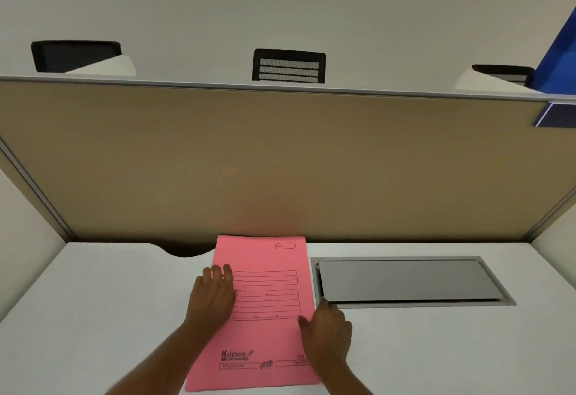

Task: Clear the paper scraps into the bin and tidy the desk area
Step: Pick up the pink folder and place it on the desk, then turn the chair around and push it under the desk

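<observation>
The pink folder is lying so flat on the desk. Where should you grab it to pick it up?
Probably the long right edge, coming from the right. The pink folder lies flat on the white desk, so nothing sticks up to pinch. The right hand is already at that edge; fingers could slide under there while the left hand, flat on top, steadies it.

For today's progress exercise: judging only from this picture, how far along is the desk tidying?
Done: no paper scraps show on the white desk; no bin is in view. In hand: the left hand lies flat on the pink file folder, the right hand at its right edge. Left: placing the folder.
</observation>
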Demonstrator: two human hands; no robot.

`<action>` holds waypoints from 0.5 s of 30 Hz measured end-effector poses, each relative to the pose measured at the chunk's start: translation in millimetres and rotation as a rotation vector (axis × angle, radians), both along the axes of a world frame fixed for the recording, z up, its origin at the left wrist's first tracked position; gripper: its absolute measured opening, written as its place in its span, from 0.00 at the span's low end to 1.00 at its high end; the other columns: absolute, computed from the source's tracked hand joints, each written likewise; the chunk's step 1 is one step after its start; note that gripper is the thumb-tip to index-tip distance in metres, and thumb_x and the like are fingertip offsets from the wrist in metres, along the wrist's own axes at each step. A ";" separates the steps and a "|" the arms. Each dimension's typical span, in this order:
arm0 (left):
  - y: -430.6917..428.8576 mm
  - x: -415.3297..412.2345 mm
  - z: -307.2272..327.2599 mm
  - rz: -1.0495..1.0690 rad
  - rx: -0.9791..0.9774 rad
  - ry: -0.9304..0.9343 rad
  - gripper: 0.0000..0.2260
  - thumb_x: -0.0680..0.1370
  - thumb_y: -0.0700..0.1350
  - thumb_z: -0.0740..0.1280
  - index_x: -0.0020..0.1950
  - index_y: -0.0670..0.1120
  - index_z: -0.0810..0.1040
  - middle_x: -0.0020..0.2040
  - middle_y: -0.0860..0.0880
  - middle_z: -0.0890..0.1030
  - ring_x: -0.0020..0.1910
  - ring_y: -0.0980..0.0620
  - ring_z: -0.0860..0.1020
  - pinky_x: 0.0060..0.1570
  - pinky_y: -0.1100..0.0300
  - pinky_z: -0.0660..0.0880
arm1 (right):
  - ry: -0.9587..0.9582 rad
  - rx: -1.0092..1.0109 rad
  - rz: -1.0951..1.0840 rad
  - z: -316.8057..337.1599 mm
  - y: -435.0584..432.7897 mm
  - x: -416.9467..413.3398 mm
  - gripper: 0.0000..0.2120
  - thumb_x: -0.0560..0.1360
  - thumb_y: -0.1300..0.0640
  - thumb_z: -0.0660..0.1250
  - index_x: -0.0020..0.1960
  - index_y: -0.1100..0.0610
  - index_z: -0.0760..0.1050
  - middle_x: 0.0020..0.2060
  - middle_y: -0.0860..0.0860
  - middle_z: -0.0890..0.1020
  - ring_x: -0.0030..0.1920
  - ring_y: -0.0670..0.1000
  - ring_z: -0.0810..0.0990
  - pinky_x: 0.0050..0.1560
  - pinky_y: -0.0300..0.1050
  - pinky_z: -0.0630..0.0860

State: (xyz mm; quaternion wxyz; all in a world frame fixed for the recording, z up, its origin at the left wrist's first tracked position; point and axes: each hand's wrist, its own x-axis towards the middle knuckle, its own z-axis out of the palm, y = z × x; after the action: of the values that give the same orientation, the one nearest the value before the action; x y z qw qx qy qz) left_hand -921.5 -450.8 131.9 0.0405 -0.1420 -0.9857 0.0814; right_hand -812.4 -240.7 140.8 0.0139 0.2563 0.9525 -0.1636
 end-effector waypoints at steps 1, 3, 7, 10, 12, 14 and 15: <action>4.8 7.4 5.1 -0.057 -0.019 0.035 0.21 0.72 0.45 0.57 0.61 0.36 0.74 0.50 0.34 0.80 0.47 0.36 0.78 0.43 0.46 0.78 | 0.023 0.040 0.018 1.8 -0.8 2.9 0.28 0.73 0.38 0.63 0.65 0.55 0.67 0.60 0.52 0.75 0.60 0.53 0.73 0.57 0.48 0.71; 12.3 24.2 17.4 -0.157 -0.026 0.072 0.25 0.72 0.46 0.52 0.65 0.37 0.71 0.57 0.31 0.77 0.55 0.30 0.75 0.51 0.40 0.75 | 0.066 0.101 0.058 11.2 -1.4 10.1 0.38 0.71 0.38 0.65 0.72 0.57 0.59 0.69 0.57 0.66 0.69 0.57 0.63 0.64 0.54 0.66; 21.2 67.4 53.0 -0.231 0.022 0.105 0.28 0.72 0.52 0.54 0.69 0.40 0.67 0.66 0.30 0.71 0.65 0.28 0.67 0.60 0.32 0.66 | 0.162 0.257 0.147 54.3 1.8 40.9 0.45 0.65 0.36 0.71 0.73 0.60 0.61 0.71 0.64 0.63 0.71 0.65 0.59 0.65 0.65 0.62; 30.9 109.1 94.1 -0.227 0.104 0.125 0.28 0.74 0.55 0.50 0.70 0.41 0.66 0.67 0.31 0.70 0.66 0.28 0.66 0.58 0.28 0.65 | 0.268 0.349 0.175 89.2 9.3 81.2 0.47 0.60 0.34 0.73 0.69 0.62 0.68 0.66 0.68 0.70 0.67 0.69 0.68 0.60 0.68 0.67; 37.5 142.5 126.8 -0.230 0.150 0.113 0.29 0.74 0.57 0.50 0.69 0.42 0.67 0.67 0.32 0.70 0.66 0.28 0.66 0.57 0.27 0.65 | 0.300 0.368 0.169 118.4 13.7 117.3 0.47 0.60 0.33 0.72 0.69 0.62 0.68 0.67 0.69 0.69 0.67 0.70 0.67 0.60 0.69 0.67; 39.8 167.1 147.7 -0.254 0.173 0.140 0.30 0.73 0.59 0.52 0.70 0.44 0.66 0.68 0.33 0.68 0.67 0.28 0.63 0.57 0.26 0.62 | 0.326 0.427 0.182 137.6 16.1 144.8 0.49 0.61 0.33 0.72 0.71 0.62 0.65 0.69 0.69 0.65 0.69 0.70 0.62 0.62 0.70 0.65; 41.6 184.7 164.1 -0.292 0.174 0.164 0.31 0.73 0.60 0.53 0.71 0.45 0.64 0.70 0.33 0.66 0.69 0.27 0.60 0.57 0.25 0.59 | 0.329 0.447 0.178 153.3 16.8 166.6 0.50 0.62 0.33 0.71 0.73 0.61 0.61 0.71 0.70 0.61 0.71 0.71 0.58 0.64 0.71 0.61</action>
State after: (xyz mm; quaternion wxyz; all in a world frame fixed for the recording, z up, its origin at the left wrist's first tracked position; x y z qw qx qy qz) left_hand -736.8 -409.2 295.9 0.1440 -0.2725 -0.9513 0.0005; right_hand -645.8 -223.9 294.1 -0.1832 0.1385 0.9732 0.0127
